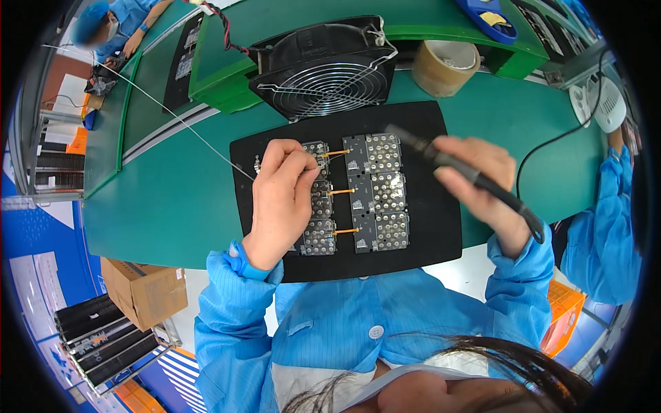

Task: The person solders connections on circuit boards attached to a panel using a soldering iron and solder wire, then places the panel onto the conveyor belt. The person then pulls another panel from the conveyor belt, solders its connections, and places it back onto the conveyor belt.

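Observation:
In my right hand (478,179) is a soldering iron (475,177), its black handle gripped by closed fingers and its tip, smeared by motion, pointing up-left past the boards. My left hand (282,199) is pinched over the left column of circuit boards (320,237). A thin solder wire (186,124) runs down from the upper left into this hand; the fingertips hide its end. To the right stands a second column of boards (389,193) with rows of round metal spots. Short orange connectors (344,192) bridge the two columns. All lie on a black mat (430,234).
Behind the mat stands a black fan (323,76) with a wire guard. A tape roll (444,67) sits beside it, before a green shelf (427,32). At right is a white device (606,103) near a black cable (537,153). Co-workers sit at upper left and right.

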Available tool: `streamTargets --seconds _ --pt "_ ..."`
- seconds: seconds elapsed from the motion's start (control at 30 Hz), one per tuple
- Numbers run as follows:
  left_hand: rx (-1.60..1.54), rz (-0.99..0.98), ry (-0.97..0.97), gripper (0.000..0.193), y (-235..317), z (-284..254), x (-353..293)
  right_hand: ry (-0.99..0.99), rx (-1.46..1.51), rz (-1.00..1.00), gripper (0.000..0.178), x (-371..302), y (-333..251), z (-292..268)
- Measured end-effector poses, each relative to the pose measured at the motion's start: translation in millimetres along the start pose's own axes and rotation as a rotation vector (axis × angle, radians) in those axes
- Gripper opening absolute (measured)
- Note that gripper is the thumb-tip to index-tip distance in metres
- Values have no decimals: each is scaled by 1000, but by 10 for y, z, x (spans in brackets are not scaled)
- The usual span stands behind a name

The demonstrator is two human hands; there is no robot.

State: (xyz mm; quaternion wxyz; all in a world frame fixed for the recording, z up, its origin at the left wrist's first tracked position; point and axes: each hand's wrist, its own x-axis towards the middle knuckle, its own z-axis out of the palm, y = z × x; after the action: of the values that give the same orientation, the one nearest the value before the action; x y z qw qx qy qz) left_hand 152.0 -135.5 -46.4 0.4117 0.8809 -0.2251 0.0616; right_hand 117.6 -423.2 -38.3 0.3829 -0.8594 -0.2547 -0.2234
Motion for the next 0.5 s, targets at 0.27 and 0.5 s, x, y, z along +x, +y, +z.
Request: streamTargets --seconds 0.27,0.5 --pt "8 46 11 14 3 4 0 -125 159 71 29 105 -39 373" --pt "-25 37 13 12 -62 40 -10 -140 151 121 29 77 -32 403"
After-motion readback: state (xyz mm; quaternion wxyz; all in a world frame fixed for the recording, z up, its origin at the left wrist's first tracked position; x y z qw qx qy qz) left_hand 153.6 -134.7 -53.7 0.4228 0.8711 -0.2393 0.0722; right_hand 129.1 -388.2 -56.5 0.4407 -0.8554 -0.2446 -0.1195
